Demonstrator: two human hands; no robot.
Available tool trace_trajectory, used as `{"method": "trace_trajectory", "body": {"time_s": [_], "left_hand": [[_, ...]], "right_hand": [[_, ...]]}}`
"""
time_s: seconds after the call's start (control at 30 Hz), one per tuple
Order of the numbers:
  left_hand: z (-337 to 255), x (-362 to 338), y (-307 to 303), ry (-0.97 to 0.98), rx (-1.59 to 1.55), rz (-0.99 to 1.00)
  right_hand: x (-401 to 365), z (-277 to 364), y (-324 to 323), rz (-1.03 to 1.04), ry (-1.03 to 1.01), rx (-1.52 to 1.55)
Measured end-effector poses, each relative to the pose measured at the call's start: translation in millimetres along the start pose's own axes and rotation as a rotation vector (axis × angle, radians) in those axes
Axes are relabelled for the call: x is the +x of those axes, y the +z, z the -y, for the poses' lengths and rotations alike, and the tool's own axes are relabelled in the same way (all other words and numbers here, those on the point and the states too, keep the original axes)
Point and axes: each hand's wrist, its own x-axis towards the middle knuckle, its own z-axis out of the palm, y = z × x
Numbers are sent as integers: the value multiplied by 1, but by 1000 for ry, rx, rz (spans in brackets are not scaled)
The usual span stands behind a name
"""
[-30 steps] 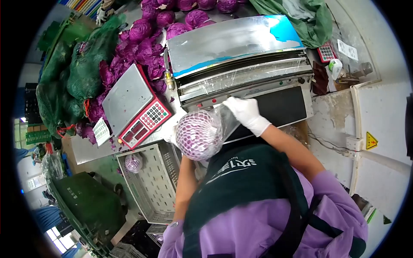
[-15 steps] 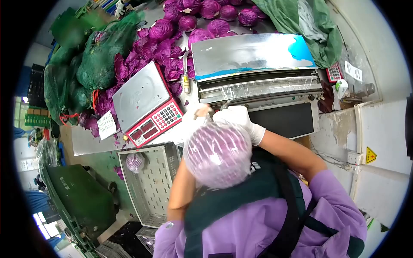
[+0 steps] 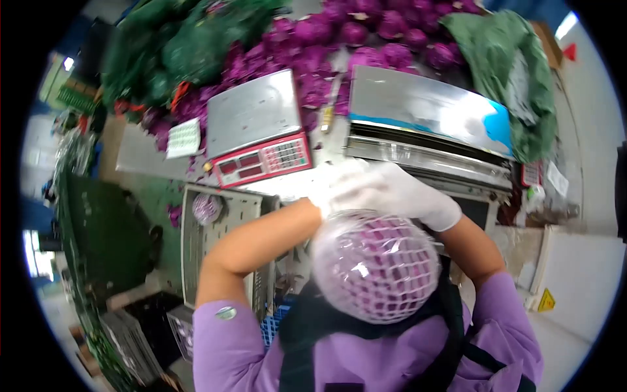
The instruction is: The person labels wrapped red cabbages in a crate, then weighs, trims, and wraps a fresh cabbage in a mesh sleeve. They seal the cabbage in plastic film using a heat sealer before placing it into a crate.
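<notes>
A purple cabbage [image 3: 379, 268] in a white foam net and clear plastic film hangs close to my chest. Both my hands wear white gloves and meet just above it. My left hand [image 3: 332, 187] has its fingers closed at the gathered film on top of the cabbage. Beside it, my right hand [image 3: 418, 198] is closed at the same spot, partly overlapping the left. The fingertips and the bunched film between them are blurred and mostly hidden.
A red-edged scale [image 3: 255, 114] and a film wrapping machine [image 3: 431, 111] stand on the bench. Behind lie loose purple cabbages [image 3: 392, 26], trimmed leaves and green mesh sacks [image 3: 202, 49]. A grey crate [image 3: 189, 248] at lower left holds one netted cabbage [image 3: 207, 209].
My view has shifted, so the bench items sit further right. The wrapped cabbage has turned, showing its net more plainly, and my hands have come together over its top.
</notes>
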Motion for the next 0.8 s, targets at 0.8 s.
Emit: {"method": "trace_trajectory", "body": {"time_s": [0.8], "left_hand": [[194,-487,52,284,-832,-2091]], "right_hand": [[3,-121,87,-439,531,391]]}}
